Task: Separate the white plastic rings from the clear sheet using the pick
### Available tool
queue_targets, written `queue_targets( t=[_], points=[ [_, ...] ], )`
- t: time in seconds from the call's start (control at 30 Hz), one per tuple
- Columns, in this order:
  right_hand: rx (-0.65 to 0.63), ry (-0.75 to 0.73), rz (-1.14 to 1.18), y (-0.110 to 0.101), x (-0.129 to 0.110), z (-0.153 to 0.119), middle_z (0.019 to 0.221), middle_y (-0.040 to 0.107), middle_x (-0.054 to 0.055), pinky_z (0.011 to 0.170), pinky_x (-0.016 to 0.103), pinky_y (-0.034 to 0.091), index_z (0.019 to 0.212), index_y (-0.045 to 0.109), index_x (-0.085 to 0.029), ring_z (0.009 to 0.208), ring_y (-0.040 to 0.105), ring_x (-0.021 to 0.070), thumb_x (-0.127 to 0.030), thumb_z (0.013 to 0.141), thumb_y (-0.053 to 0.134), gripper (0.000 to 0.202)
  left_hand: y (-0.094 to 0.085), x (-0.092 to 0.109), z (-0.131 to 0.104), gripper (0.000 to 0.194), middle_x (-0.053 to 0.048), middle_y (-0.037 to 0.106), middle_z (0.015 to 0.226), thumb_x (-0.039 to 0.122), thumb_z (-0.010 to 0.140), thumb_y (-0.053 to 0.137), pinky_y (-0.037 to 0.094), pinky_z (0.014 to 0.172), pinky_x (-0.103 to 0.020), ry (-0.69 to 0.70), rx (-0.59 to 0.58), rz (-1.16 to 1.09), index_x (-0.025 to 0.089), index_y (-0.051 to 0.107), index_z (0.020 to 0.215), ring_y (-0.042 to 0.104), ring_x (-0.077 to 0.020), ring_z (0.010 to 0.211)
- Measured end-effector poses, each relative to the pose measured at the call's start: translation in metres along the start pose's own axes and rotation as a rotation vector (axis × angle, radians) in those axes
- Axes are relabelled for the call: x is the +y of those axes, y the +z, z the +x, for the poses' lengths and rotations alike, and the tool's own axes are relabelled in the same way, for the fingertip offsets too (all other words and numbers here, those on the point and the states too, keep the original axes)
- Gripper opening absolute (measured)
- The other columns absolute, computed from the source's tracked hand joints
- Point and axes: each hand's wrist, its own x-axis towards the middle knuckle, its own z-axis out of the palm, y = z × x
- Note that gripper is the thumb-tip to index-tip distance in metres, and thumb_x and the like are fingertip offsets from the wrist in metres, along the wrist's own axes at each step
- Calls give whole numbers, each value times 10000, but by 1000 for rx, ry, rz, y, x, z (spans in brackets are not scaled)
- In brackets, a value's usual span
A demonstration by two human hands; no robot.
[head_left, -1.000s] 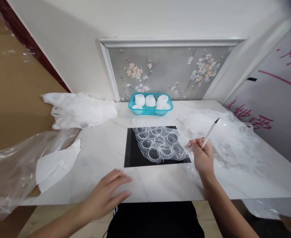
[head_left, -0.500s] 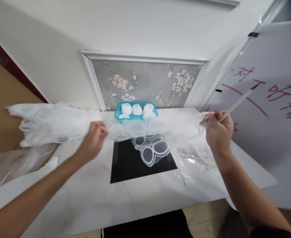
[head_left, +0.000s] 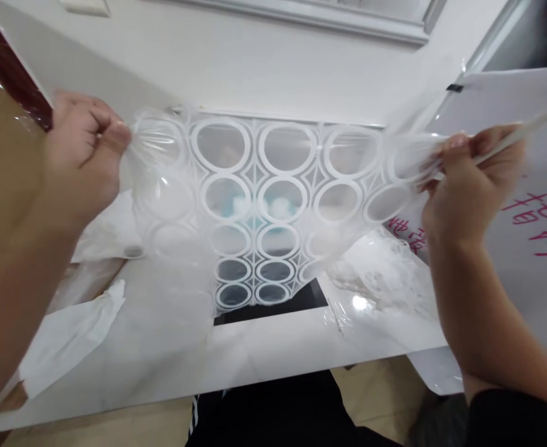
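Note:
A clear plastic sheet printed with white rings point(head_left: 286, 149) hangs stretched between my two hands above the table. My left hand point(head_left: 87, 139) is closed, pinching the sheet's upper left corner, where the film bunches into creases. At the upper right corner my right hand point(head_left: 473, 167) grips the film. A thin pale paintbrush point(head_left: 529, 124) is also held in that hand, its handle slanting up to the right; its tip is not clear. Behind the sheet, a blue tray point(head_left: 257, 217) with white rounded pieces shows faintly. A black mat point(head_left: 301, 301) lies under the sheet's lower edge.
Crumpled clear film point(head_left: 380, 279) lies on the white table point(head_left: 171, 347) at the right. White film point(head_left: 110, 230) and a white cloth-like piece point(head_left: 75, 335) lie at the left. A whiteboard point(head_left: 534, 298) with red writing stands on the right, and a wall point(head_left: 254, 68) rises behind.
Both hands have risen and moved apart, the left now gripping the sheet's corner. The ringed sheet has been lifted and spread, now covering the view of the tray and much of the black mat.

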Motion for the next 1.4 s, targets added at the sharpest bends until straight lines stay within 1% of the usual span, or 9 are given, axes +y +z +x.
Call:
queue_targets(
  t=[0.1, 0.2, 0.4, 0.6, 0.77, 0.9, 1.17, 1.3, 1.4],
  points=[
    [-72, 97, -128, -1, 30, -1, 656, 515, -34, 307, 159, 298, 753, 364, -240, 533, 517, 89, -132, 786, 551, 219, 27, -24, -1, 463, -17, 442, 1097, 379, 924, 292, 320, 972, -405, -37, -88, -78, -17, 525, 986, 460, -155, 1147],
    [-143, 251, -314, 6, 80, -10, 647, 559, -37, 321, 175, 354, 735, 340, -239, 467, 475, 82, -174, 789, 558, 234, 68, -57, -6, 243, -40, 504, 1045, 354, 891, 468, 371, 1001, -332, -107, -99, -154, 129, 544, 840, 514, -130, 1007],
    [-264, 520, -394, 29, 183, -50, 641, 573, -41, 335, 156, 357, 711, 308, -236, 484, 490, 86, -219, 749, 541, 237, 155, -106, -31, 137, -32, 466, 928, 259, 854, 475, 382, 979, -352, -312, -355, -217, 154, 530, 785, 485, -144, 892],
    [-314, 624, -404, 39, 235, -84, 708, 620, -15, 350, 165, 405, 722, 307, -235, 562, 557, 114, -261, 692, 497, 195, 210, -132, -61, 153, -45, 474, 931, 284, 837, 448, 399, 935, -363, -404, -492, -247, 165, 522, 775, 497, -166, 878],
    [-498, 641, -418, 29, 236, -115, 710, 636, 10, 398, 199, 438, 702, 302, -234, 619, 606, 150, -316, 716, 513, 227, 221, -145, -86, 226, -44, 490, 957, 375, 811, 489, 437, 826, -309, -342, -613, -308, 164, 562, 774, 498, -150, 819],
    [-640, 585, -579, 10, 235, -136, 716, 657, 51, 497, 248, 459, 672, 317, -229, 702, 636, 189, -295, 740, 499, 205, 220, -155, -105, 336, -47, 483, 978, 483, 796, 486, 443, 757, -277, -240, -791, -371, 163, 589, 777, 495, -138, 782],
    [-1025, 577, -985, 4, 237, -138, 636, 630, 21, 572, 262, 361, 619, 378, -216, 682, 606, 199, -206, 661, 536, 164, 231, -168, -116, 334, -59, 531, 910, 441, 765, 468, 468, 761, -282, -160, -1090, -289, 158, 615, 663, 542, -150, 759],
    [-1116, 491, -1145, 13, 224, -137, 745, 650, 44, 574, 272, 332, 721, 492, -209, 706, 590, 215, -292, 715, 567, 112, 233, -161, -121, 237, -53, 536, 887, 339, 745, 492, 462, 824, -284, -130, -1095, -207, 170, 650, 698, 556, -165, 798],
    [-1001, 337, -1150, 23, 207, -142, 893, 648, 84, 600, 283, 356, 815, 519, -199, 778, 586, 227, -445, 794, 539, 248, 223, -148, -128, 259, -90, 497, 995, 320, 797, 450, 425, 916, -365, -160, -991, -83, 151, 646, 820, 547, -213, 891]
  ],
)
